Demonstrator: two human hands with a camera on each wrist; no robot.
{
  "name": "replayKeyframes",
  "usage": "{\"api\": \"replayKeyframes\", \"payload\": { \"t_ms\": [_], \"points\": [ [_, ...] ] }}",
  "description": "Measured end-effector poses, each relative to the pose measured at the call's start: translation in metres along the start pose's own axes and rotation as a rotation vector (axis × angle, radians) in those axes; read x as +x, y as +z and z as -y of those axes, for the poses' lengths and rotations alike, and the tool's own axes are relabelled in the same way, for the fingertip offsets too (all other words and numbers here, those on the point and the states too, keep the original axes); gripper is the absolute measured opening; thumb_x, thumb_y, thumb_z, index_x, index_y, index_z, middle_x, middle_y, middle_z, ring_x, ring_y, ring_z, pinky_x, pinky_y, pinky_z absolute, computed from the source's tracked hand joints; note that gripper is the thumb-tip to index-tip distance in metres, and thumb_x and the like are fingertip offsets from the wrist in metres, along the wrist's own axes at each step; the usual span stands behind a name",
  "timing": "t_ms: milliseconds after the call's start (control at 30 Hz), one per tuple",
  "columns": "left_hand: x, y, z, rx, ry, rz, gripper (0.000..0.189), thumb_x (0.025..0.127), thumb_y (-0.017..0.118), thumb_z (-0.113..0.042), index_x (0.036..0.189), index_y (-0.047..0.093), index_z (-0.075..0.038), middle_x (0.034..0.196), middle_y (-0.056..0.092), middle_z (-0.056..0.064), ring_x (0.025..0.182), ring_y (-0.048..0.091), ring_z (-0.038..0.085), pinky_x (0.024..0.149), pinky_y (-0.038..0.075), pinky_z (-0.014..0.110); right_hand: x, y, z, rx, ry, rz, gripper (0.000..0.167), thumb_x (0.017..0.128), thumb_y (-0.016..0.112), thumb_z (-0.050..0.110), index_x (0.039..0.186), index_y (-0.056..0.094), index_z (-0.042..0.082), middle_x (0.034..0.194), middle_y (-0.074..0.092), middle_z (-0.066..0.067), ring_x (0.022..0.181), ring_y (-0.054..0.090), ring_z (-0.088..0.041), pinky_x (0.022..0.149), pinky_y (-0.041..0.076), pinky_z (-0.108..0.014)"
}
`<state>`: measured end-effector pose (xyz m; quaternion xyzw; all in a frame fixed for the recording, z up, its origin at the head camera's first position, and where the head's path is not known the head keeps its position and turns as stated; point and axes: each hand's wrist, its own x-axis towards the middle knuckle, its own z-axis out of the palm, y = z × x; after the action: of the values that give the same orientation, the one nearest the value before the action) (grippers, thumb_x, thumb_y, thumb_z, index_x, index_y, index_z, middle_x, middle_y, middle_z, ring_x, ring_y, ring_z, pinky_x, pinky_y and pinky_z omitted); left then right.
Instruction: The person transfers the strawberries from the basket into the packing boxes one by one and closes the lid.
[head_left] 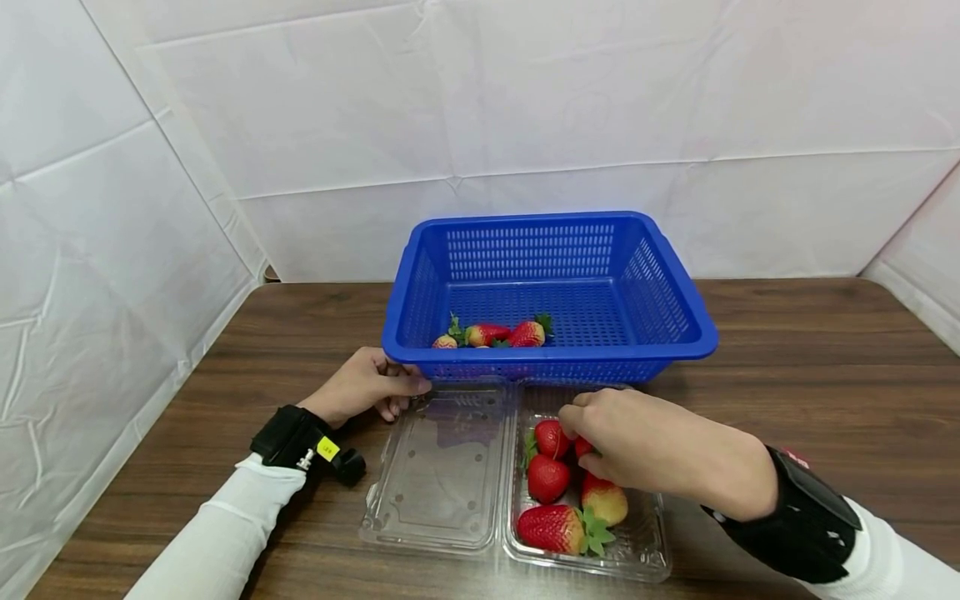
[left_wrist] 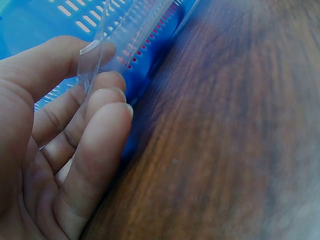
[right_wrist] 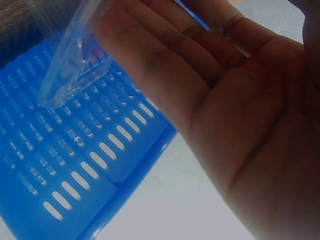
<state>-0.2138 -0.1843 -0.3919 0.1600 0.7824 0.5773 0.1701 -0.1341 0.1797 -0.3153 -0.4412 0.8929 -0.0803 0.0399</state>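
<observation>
A clear plastic clamshell box lies opened flat on the wood. Its lid [head_left: 442,475] is on the left and its tray [head_left: 641,542] on the right. My left hand [head_left: 367,386] pinches the lid's far left corner between thumb and fingers; the left wrist view shows this clear edge [left_wrist: 92,57] close up. Over the tray, my right hand [head_left: 645,442] holds a strawberry [head_left: 582,447], mostly hidden under the fingers. Several other strawberries [head_left: 550,528] lie around it in the tray. In the right wrist view, the fingertips are out of sight.
A blue slotted basket [head_left: 551,354] stands right behind the clamshell, with several strawberries [head_left: 527,334] near its front left. The brown wooden table [head_left: 810,375] extends to both sides. White sheeting [head_left: 337,108] rises at the back and sides.
</observation>
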Motion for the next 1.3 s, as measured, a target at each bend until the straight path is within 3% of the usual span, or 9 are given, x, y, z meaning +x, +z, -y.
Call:
{"api": "replayKeyframes", "payload": {
  "t_ms": [400,1300],
  "points": [
    [-0.0005,0.0006,-0.0012,-0.003,0.003,0.0,0.013,0.095,0.079,-0.011,0.091,0.073,0.0,0.068,0.064,0.01,0.055,0.062,0.013,0.054,0.059,0.028,0.0017,0.0037,-0.0007,-0.006,0.033,0.028,0.026,0.084,0.088,0.008,0.087,0.064,0.016,0.078,0.054,0.01,0.07,0.052,-0.008,0.062,0.049,-0.032],
    [-0.0018,0.0001,-0.0014,0.003,0.0,0.001,0.015,0.096,0.079,-0.012,0.092,0.072,0.001,0.069,0.064,0.01,0.056,0.063,0.014,0.055,0.06,0.03,0.0029,0.0069,0.0008,-0.005,0.058,0.069,0.027,0.084,0.089,0.008,0.087,0.063,0.015,0.078,0.054,0.008,0.07,0.051,-0.009,0.061,0.048,-0.03]
  ]
}}
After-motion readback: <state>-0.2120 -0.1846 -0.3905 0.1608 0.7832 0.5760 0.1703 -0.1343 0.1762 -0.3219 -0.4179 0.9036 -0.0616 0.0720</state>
